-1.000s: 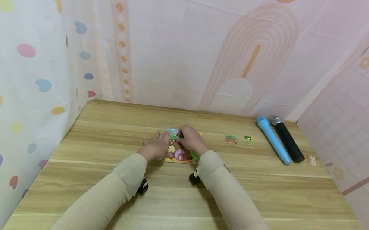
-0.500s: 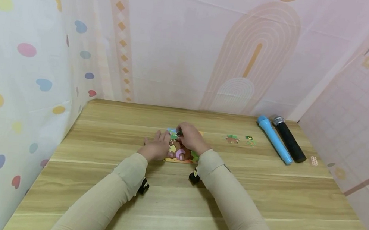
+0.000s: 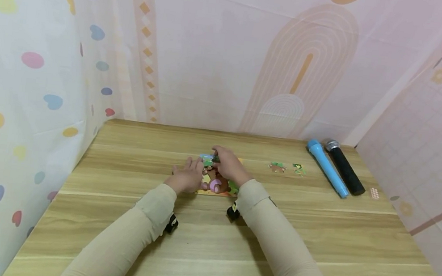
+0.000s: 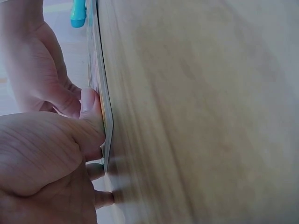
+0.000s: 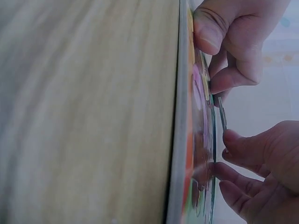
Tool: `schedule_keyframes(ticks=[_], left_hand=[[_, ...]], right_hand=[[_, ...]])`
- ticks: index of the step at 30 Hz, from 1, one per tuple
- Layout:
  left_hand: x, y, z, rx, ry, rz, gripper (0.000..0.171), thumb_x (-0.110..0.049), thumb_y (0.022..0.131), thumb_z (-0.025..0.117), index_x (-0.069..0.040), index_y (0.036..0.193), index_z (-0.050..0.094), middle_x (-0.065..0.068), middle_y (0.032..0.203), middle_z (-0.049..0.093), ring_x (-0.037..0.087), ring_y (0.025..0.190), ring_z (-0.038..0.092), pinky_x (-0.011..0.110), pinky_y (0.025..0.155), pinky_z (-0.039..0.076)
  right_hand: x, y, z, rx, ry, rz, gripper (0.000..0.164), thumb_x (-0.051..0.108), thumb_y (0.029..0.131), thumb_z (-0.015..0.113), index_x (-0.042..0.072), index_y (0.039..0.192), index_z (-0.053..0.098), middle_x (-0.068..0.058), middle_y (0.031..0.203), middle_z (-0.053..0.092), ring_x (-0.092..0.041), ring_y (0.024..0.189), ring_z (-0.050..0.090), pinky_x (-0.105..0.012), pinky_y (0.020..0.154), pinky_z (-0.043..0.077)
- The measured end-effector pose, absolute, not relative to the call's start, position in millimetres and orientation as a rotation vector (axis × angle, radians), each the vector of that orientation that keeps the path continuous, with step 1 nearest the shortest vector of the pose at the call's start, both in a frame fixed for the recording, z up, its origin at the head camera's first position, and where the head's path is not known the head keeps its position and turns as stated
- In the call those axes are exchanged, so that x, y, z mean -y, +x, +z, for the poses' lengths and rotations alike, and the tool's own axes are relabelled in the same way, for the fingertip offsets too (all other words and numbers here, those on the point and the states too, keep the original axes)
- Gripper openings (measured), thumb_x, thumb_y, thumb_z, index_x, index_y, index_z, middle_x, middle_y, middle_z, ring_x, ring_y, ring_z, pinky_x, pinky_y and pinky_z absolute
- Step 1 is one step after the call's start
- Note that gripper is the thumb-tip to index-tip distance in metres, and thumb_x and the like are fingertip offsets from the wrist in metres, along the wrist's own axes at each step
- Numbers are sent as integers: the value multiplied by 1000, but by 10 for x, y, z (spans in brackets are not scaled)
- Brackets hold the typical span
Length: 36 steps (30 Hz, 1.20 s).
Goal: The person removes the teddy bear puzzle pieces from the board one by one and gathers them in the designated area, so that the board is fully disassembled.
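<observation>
Right hand (image 3: pixel 228 163): fingertips pinch a thin puzzle piece (image 5: pixel 223 116), seen nearly edge-on in the right wrist view, slightly tilted and just off the face of the puzzle board (image 3: pixel 218 185); a lower fingertip of the same hand meets the board; the piece's printed side is too small to read. Left hand (image 3: pixel 186 177): grasp relaxed, laid over the board's left edge, thumb pressing on the printed face, 2 fingertips down beyond the edge. Board lies flat on the wood-grain table (image 3: pixel 192 261), between and partly under the 2 hands; the visible print shows a brown figure with a pink-purple patch, plus yellow, green and orange areas. Both forearms wear beige sleeves (image 3: pixel 125 236); 1 small black device (image 3: pixel 171 224) sits under the left wrist, another dark device (image 3: pixel 233 212) under the right. To the right of the board, well apart from it: brown-and-green loose puzzle material (image 3: pixel 277 167), then green loose puzzle material (image 3: pixel 298 169) just beside; piece count unclear. Farther right, 2 microphones lie diagonally side by side: a blue microphone (image 3: pixel 327 168) and a black microphone (image 3: pixel 345 168) with a silver head. Near the black handle's end, a small pink-and-white item (image 3: pixel 374 193). Behind the table, a pale pink patterned backdrop (image 3: pixel 213 56)
</observation>
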<state>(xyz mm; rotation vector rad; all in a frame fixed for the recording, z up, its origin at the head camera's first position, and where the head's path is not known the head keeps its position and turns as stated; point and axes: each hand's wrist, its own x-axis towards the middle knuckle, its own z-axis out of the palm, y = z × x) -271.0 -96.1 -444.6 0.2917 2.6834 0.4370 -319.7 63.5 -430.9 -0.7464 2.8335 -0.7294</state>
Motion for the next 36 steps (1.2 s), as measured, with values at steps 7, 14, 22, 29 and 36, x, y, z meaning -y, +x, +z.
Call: schedule_keyframes(ticks=[7,14,22,29,36], left_hand=[[960,-2686,-4428,-2671,283,448,74,-39,101,60,-1,154,24,15,169,-10,38,153,-12,80,109,0],[946,-2648,-4383,-2672,280,447,55,-37,103,58,-2,140,36,15,169,-11,38,154,-12,79,110,-1],[947,-2633,-4354,-2665,280,456,49,-35,103,57,-3,135,39,16,169,-12,38,153,-13,79,109,-2],[952,-2621,-4358,-2670,276,486,49,-32,104,56,-2,137,37,15,169,-13,38,153,-13,78,110,-5],[940,-2571,-4314,-2687,298,496,53,-30,104,56,1,141,34,17,169,-9,40,154,-10,78,109,-3]], right_hand=[[-673,-3184,-4316,-2832,-744,-754,48,5,101,61,0,147,46,-15,135,61,-29,125,57,-41,106,47],[-758,-3172,-4304,-2823,-750,-814,51,4,101,61,-1,149,45,-16,137,60,-30,125,58,-42,105,48],[-893,-3196,-4321,-2848,-701,-817,50,7,102,61,1,149,45,-14,137,60,-29,122,60,-42,101,51],[-1035,-3225,-4344,-2854,-669,-831,51,7,101,62,1,149,45,-14,138,59,-29,122,60,-41,101,51],[-1222,-3223,-4337,-2873,-657,-864,51,6,100,64,-1,147,46,-16,137,59,-32,124,59,-44,105,49]])
